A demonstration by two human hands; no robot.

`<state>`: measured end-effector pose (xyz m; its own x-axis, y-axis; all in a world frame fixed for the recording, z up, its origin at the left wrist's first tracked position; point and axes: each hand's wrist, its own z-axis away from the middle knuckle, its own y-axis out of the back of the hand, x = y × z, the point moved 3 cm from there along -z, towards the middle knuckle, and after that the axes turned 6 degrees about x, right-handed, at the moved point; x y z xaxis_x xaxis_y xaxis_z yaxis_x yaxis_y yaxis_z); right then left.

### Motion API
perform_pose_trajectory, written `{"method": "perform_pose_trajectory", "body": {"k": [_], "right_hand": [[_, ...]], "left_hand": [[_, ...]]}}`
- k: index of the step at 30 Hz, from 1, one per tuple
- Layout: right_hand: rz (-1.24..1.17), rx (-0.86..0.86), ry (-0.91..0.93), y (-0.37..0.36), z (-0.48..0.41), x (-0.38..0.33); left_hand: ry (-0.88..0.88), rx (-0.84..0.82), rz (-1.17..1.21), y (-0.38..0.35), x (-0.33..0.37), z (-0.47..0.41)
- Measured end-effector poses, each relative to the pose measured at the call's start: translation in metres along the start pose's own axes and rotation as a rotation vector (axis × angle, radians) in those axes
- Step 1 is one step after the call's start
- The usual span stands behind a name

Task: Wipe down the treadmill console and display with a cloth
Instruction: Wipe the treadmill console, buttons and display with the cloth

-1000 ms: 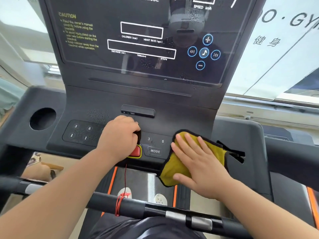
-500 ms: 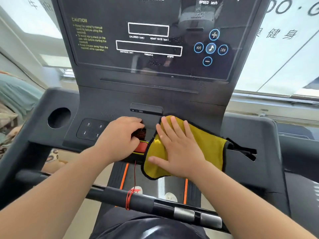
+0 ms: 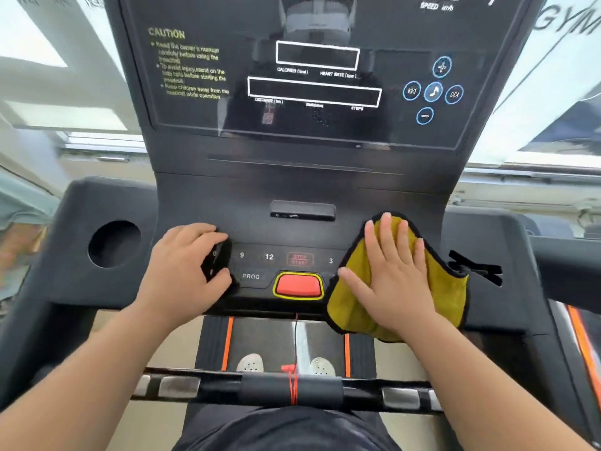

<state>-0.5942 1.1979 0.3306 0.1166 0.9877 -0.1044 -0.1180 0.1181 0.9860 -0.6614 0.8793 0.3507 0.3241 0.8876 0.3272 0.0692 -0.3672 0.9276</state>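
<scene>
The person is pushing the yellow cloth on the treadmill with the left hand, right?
No, the head view shows the right hand pushing the yellow cloth on the treadmill; the left hand grips a small black piece.

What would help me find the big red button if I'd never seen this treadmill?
Start at the dark console below the display. On its near edge, between the left hand and the yellow cloth, sits the red button. It alone is solid red, ringed in yellow; its neighbours are flat printed labels.
</scene>
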Motion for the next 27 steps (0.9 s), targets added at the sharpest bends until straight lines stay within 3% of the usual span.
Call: {"method": "perform_pose_trajectory", "body": {"k": [6, 11, 15, 19, 27], "right_hand": [[-0.053, -0.049, 0.074, -0.003, 0.0, -0.083], [0.0, -0.09, 0.196, -0.011, 0.027, -0.076], [-0.067, -0.04, -0.044, -0.011, 0.041, -0.041], [-0.114, -0.017, -0.221, -0.005, 0.018, -0.058], [-0.077, -0.129, 0.146, -0.004, -0.005, -0.152]], "left_hand": [[-0.097, 0.032, -0.025, 0.009, -0.038, -0.005], [-0.083, 0.022, -0.012, 0.012, -0.059, -0.013], [-0.057, -0.004, 0.012, 0.012, -0.073, -0.01], [-0.065, -0.009, 0.042, 0.012, -0.08, -0.004], [-0.095, -0.093, 0.186, 0.026, -0.101, -0.007]]}}
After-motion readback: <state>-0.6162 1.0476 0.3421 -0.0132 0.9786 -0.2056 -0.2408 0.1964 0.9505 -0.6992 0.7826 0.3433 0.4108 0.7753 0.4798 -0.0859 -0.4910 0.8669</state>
